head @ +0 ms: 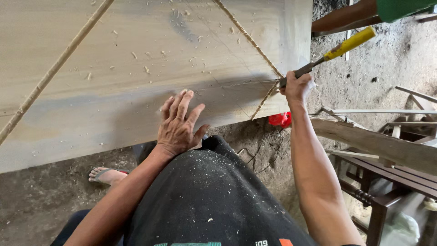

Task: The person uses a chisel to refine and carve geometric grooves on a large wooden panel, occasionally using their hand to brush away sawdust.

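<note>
Down low, a black sawdust-flecked garment [207, 196] fills the foreground, and a sandalled foot [105, 174] shows on the dirt floor [41, 205] to the left. Up from there, the left hand [178, 127] lies flat, fingers spread, pressed on the near edge of the wide pale wooden board [114, 82], holding nothing. To the right, the right hand [297, 86] is clenched round the shaft of a yellow-handled chisel [327, 54], its tip at the board's right edge where a twisted rope [255, 43] crosses. A second rope [54, 68] runs diagonally across the left. Something red [280, 119] lies on the ground below. Dark wooden furniture frames [387, 177] stand right; farther off, another person's arm [346, 17].
</note>
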